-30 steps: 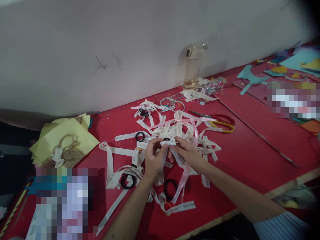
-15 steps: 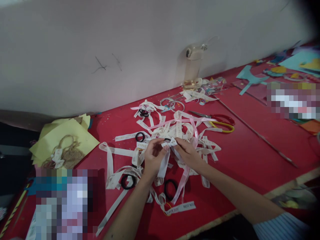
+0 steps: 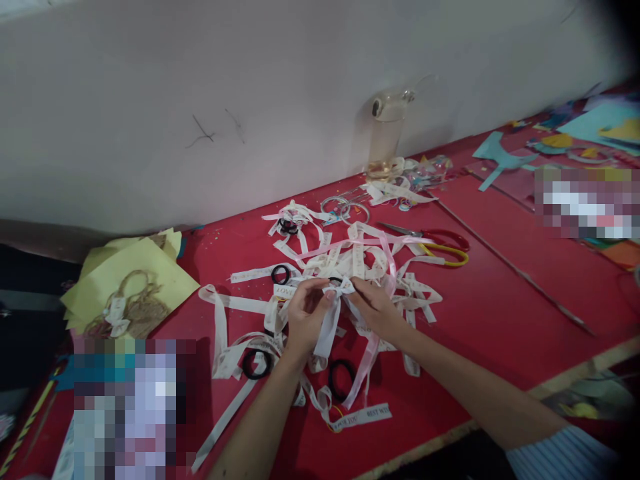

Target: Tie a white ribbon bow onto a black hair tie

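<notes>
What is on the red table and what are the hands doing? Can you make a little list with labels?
left hand: pinches the white ribbon at its knot
right hand: pinches the same ribbon from the other side
ribbon: a small bow on top, a tail hanging down between the hands
table: red, strewn with ribbon strips
hair ties: black, lying among the strips
scissors: behind the hands, red and yellow handles
yellow paper: far left, twine on it
bottle: clear, by the wall

- Left hand [image 3: 306, 313] raised off the surface, fingers curled in, thumb and forefinger pinched.
- Right hand [image 3: 376, 308] facing it, fingertips pinching, forearm stretched forward.
</notes>
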Action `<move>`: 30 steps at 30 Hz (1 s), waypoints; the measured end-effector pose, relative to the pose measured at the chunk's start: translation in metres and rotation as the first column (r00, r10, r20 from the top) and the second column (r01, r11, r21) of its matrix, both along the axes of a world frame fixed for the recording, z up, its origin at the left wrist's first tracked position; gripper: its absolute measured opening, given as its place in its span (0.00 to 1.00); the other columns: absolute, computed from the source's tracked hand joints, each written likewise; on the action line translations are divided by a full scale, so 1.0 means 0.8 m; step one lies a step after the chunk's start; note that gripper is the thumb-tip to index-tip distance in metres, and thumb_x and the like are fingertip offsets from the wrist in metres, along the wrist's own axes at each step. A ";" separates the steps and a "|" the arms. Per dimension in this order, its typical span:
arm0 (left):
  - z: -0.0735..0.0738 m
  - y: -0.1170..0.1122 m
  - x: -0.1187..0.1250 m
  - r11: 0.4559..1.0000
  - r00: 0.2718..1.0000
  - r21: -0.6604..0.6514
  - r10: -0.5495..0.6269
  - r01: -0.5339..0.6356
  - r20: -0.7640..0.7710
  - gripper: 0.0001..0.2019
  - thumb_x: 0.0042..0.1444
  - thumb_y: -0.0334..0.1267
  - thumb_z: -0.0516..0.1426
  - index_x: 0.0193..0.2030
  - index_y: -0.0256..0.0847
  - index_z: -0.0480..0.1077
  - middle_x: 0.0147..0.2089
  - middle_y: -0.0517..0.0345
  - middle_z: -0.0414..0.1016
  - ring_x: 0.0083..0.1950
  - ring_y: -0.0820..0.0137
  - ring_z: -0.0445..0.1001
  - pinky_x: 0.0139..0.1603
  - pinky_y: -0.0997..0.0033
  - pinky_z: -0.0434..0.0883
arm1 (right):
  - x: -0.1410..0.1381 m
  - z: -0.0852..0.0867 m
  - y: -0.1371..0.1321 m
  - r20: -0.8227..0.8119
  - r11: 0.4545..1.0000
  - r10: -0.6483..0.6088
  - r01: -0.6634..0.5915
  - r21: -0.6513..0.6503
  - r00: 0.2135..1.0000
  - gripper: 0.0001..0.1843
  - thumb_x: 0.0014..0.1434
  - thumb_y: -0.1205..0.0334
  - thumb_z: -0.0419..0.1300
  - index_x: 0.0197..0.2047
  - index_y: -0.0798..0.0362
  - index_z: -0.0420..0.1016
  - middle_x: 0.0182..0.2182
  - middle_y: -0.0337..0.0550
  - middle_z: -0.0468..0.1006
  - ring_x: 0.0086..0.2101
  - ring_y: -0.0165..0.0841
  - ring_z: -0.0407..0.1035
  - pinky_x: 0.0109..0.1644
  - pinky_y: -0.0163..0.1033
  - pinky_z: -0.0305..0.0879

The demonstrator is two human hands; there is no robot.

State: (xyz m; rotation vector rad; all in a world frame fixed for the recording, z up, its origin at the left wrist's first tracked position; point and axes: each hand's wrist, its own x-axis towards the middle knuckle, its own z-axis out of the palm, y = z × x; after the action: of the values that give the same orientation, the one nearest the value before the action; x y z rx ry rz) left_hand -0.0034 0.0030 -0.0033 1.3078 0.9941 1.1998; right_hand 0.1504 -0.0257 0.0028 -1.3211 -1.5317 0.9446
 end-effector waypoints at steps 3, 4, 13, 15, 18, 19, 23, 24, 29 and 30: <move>0.001 -0.001 0.001 1.000 1.000 0.001 -0.025 0.025 -0.010 0.11 0.52 0.37 0.61 0.43 0.41 0.70 0.41 0.56 0.73 0.43 0.71 0.72 0.46 0.72 0.68 | 0.000 0.002 0.000 -0.023 0.999 -0.044 0.044 0.012 0.999 0.10 0.65 0.57 0.48 0.35 0.50 0.65 0.28 0.37 0.66 0.29 0.31 0.61 0.34 0.35 0.56; 0.002 -0.001 0.001 0.999 0.999 -0.003 -0.044 0.044 -0.014 0.11 0.52 0.37 0.61 0.43 0.41 0.70 0.41 0.55 0.73 0.43 0.71 0.72 0.46 0.72 0.68 | 0.000 0.003 0.000 -0.037 0.998 -0.063 0.063 0.021 0.997 0.09 0.65 0.58 0.48 0.37 0.50 0.66 0.29 0.38 0.68 0.30 0.31 0.62 0.35 0.35 0.57; 0.007 -0.002 0.002 0.994 0.995 -0.061 -0.095 0.093 -0.037 0.09 0.55 0.42 0.58 0.39 0.40 0.70 0.32 0.60 0.70 0.33 0.74 0.68 0.34 0.76 0.65 | 0.001 0.006 0.000 0.047 0.998 0.019 -0.022 0.063 0.999 0.09 0.64 0.62 0.50 0.41 0.50 0.72 0.32 0.40 0.74 0.32 0.32 0.67 0.37 0.36 0.60; 0.006 -0.002 0.002 0.993 0.996 -0.084 -0.080 0.077 -0.039 0.09 0.55 0.42 0.58 0.37 0.40 0.68 0.29 0.62 0.68 0.30 0.75 0.66 0.31 0.77 0.63 | 0.001 0.003 -0.001 0.103 0.995 0.059 -0.066 0.069 0.993 0.10 0.64 0.64 0.50 0.43 0.50 0.72 0.32 0.41 0.76 0.32 0.32 0.68 0.37 0.36 0.60; 0.005 -0.002 0.001 0.993 0.993 -0.083 -0.092 0.087 -0.067 0.09 0.55 0.43 0.58 0.35 0.39 0.68 0.28 0.63 0.67 0.29 0.76 0.64 0.30 0.78 0.62 | 0.001 -0.001 -0.001 0.160 0.993 0.060 -0.075 0.087 0.985 0.11 0.64 0.65 0.50 0.44 0.51 0.72 0.34 0.42 0.77 0.33 0.33 0.69 0.38 0.36 0.61; 0.004 -0.002 0.001 0.993 0.993 -0.078 -0.095 0.089 -0.076 0.09 0.55 0.42 0.58 0.35 0.39 0.68 0.28 0.62 0.66 0.29 0.76 0.64 0.30 0.78 0.62 | 0.002 -0.002 -0.001 0.169 0.993 0.058 -0.074 0.092 0.984 0.11 0.63 0.66 0.50 0.44 0.51 0.72 0.34 0.42 0.77 0.34 0.33 0.70 0.38 0.36 0.62; 0.005 -0.003 0.001 0.993 0.993 -0.076 -0.092 0.086 -0.075 0.08 0.56 0.42 0.57 0.33 0.39 0.67 0.27 0.63 0.65 0.28 0.76 0.63 0.30 0.78 0.61 | 0.002 -0.005 -0.001 0.193 0.993 0.054 -0.073 0.090 0.980 0.12 0.64 0.66 0.49 0.45 0.51 0.72 0.35 0.42 0.78 0.34 0.33 0.71 0.38 0.36 0.63; 0.005 -0.003 0.001 0.994 0.993 -0.074 -0.090 0.084 -0.074 0.08 0.57 0.42 0.56 0.33 0.39 0.67 0.27 0.63 0.65 0.28 0.76 0.63 0.29 0.77 0.61 | 0.002 -0.005 0.000 0.199 0.993 0.049 -0.068 0.094 0.979 0.12 0.64 0.66 0.49 0.45 0.51 0.73 0.34 0.42 0.78 0.34 0.33 0.71 0.38 0.36 0.63; 0.009 -0.004 0.003 0.994 0.994 -0.061 -0.094 0.090 -0.062 0.08 0.58 0.41 0.55 0.32 0.39 0.65 0.25 0.65 0.64 0.26 0.77 0.63 0.28 0.77 0.61 | 0.003 -0.010 0.000 0.184 0.990 0.028 -0.053 0.129 0.983 0.15 0.63 0.68 0.49 0.49 0.49 0.72 0.37 0.42 0.79 0.36 0.33 0.72 0.40 0.36 0.65; 0.009 -0.004 0.003 0.994 0.994 -0.062 -0.096 0.093 -0.059 0.08 0.58 0.41 0.55 0.32 0.39 0.65 0.24 0.65 0.64 0.26 0.77 0.63 0.28 0.77 0.61 | 0.003 -0.011 0.000 0.172 0.990 0.027 -0.050 0.133 0.985 0.16 0.62 0.69 0.50 0.50 0.49 0.72 0.38 0.42 0.79 0.36 0.33 0.73 0.41 0.36 0.65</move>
State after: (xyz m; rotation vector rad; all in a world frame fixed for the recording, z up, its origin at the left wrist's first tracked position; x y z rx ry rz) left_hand -0.0009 -0.0005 0.0040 1.3367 0.9935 1.0562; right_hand 0.1528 -0.0254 -0.0061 -1.3045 -1.7263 0.7509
